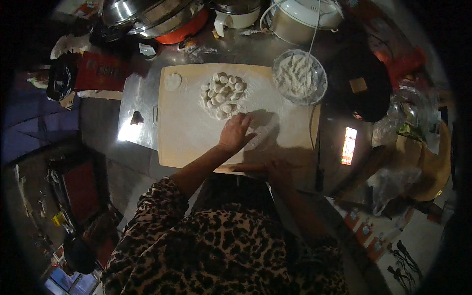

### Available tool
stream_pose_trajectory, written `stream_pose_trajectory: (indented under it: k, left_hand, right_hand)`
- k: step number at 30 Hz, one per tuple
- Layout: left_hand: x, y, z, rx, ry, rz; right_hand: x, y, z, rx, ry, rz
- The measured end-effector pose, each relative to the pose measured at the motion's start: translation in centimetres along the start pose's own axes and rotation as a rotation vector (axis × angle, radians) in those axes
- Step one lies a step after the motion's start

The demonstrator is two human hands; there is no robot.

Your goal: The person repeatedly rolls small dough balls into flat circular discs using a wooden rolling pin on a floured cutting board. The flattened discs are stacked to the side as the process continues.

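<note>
A floured wooden board [191,140] lies before me. Small pieces of dough [220,94] are heaped on its upper middle, white with flour. My left hand [233,133] hovers at or just touches the heap's lower edge, its thumb apart from the fingers and nothing visible between them. Along the board's near edge lies a wooden rolling pin [247,167], its right end gripped by my right hand [278,170], which is in shadow. One flat dough round [173,82] rests in the board's upper left corner. A clear bowl of flour [295,75] overlaps the upper right corner.
A thin cable [313,40] hangs across the flour bowl. Right of the board are a lit phone [349,145] and a dark round lid-like object [363,84]. Metal pots [162,18] and a white-lidded cooker [306,18] stand behind. A red box [101,70] sits at left.
</note>
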State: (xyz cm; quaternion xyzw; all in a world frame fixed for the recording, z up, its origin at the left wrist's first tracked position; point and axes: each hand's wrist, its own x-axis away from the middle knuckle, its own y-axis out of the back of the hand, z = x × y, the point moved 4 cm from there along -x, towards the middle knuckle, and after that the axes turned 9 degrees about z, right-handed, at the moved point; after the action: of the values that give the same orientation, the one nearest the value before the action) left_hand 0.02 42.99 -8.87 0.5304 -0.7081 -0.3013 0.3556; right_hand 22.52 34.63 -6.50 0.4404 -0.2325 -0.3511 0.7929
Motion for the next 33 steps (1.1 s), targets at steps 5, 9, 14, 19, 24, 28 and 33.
stream_pose_trajectory:
  k: [5,9,14,19,24,28,33]
  left_hand:
    - [-3.7,0.0,0.5,0.01,-0.029,-0.008]
    - [-5.9,-0.3,-0.4,-0.018,-0.129,-0.196]
    - [-2.9,-1.6,-2.1,-0.078,-0.203,0.099]
    - [-5.1,-0.8,-5.7,-0.091,-0.223,-0.17]
    - [-8.4,-3.9,-6.8,-0.23,-0.178,0.092]
    - [-8.4,-5.2,-6.8,-0.279,-0.196,-0.003]
    - [-9.5,-2.0,-4.2,0.512,-0.099,-0.087]
  right_hand:
    - [0.3,-0.3,-0.2,0.038,-0.021,0.042]
    - [0.7,-0.2,-0.2,0.013,-0.007,0.106]
    - [0.6,0.7,-0.1,0.055,-0.013,0.011]
    - [0.6,0.8,-0.6,-0.048,-0.034,0.015]
    - [0.8,0.5,-1.2,-0.063,-0.067,0.079]
    - [0.4,1.0,-1.5,-0.11,-0.028,0.01]
    - [-0.4,1.2,-2.0,-0.016,-0.09,-0.006]
